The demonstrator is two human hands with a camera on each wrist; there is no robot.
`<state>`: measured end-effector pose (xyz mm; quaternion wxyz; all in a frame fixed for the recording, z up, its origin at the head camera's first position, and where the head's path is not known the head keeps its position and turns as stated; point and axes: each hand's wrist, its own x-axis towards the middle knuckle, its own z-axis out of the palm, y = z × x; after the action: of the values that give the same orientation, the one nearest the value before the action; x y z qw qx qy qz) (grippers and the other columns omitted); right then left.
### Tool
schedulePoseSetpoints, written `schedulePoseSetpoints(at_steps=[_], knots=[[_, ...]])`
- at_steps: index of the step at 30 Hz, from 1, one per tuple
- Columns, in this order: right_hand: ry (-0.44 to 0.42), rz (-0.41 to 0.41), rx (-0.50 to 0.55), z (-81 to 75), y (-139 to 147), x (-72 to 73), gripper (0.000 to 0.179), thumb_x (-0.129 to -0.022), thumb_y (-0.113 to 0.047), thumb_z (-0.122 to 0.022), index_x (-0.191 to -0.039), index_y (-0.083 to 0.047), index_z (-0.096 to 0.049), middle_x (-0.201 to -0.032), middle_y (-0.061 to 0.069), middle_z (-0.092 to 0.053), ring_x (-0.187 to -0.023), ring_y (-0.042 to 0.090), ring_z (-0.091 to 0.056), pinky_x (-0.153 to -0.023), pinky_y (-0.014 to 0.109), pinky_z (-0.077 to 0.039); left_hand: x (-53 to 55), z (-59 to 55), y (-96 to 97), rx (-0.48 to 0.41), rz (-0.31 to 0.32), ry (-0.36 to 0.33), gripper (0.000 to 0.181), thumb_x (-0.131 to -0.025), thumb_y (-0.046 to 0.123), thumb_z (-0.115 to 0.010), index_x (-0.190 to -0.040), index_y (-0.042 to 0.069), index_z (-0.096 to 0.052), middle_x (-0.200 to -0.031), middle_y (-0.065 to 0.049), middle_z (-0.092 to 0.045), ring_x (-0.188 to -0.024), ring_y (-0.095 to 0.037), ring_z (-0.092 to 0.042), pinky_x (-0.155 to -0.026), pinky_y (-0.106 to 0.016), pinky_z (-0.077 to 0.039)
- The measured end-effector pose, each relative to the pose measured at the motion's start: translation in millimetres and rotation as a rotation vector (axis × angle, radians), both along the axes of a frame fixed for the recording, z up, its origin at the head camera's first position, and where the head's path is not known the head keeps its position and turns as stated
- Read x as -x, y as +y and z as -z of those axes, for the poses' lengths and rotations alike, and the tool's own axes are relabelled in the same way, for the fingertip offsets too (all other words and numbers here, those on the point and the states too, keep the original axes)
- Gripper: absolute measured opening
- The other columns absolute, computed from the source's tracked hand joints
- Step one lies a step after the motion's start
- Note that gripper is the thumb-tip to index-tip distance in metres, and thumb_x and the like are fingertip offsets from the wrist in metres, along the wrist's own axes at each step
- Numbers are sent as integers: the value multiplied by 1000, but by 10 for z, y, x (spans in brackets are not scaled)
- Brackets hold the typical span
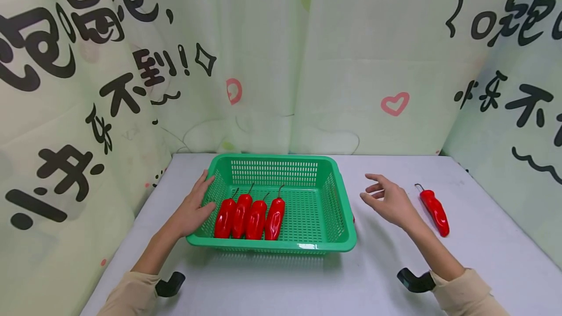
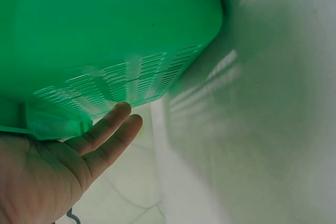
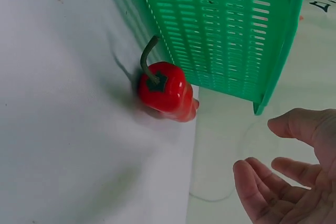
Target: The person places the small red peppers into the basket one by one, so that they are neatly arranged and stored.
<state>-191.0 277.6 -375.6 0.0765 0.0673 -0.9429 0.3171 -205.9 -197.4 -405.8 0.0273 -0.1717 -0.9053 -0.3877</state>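
A green plastic basket stands on the table with several red peppers lying side by side in its left half. At its left rim, my left hand rests with fingers fairly straight along the outside; the left wrist view shows the palm beside the rim. My right hand is in the air right of the basket, fingers loosely bent and holding nothing. Below it, a red pepper with a green curved stem lies close beside the basket wall, mostly hidden in the head view.
Another red pepper lies on the white table to the right, beyond my right forearm. A pale curtain with black writing and hearts encloses the back and sides.
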Motion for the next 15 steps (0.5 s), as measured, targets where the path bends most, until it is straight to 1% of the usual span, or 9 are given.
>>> schedulePoseSetpoints(at_steps=[3, 8, 15], knots=[[-21, -1, -18, 55, -4, 21, 61, -94, -20, -72, -144, 6, -48, -121, 31, -66, -106, 47, -66, -78, 50, -62, 3, -3, 1, -2, 0, -2, 69, -96, 7, -49, -160, -4, -23, -170, -24, -7, -153, -50, -14, -114, -72, -25], [-52, -21, -30, 124, -2, 43, 63, -94, -22, -73, -143, 7, -48, -126, 33, -63, -109, 49, -65, -78, 51, -62, 5, -10, 4, -7, -1, -6, 69, -96, 6, -49, -159, -4, -23, -170, -24, -7, -153, -50, -14, -113, -72, -26], [-66, -58, -29, 221, -40, 66, 56, -94, -20, -71, -139, 8, -53, -126, 33, -63, -109, 47, -65, -81, 52, -61, 13, -1, 7, -3, -6, -13, 69, -96, 6, -49, -160, -4, -23, -170, -24, -6, -153, -50, -14, -113, -72, -27]])
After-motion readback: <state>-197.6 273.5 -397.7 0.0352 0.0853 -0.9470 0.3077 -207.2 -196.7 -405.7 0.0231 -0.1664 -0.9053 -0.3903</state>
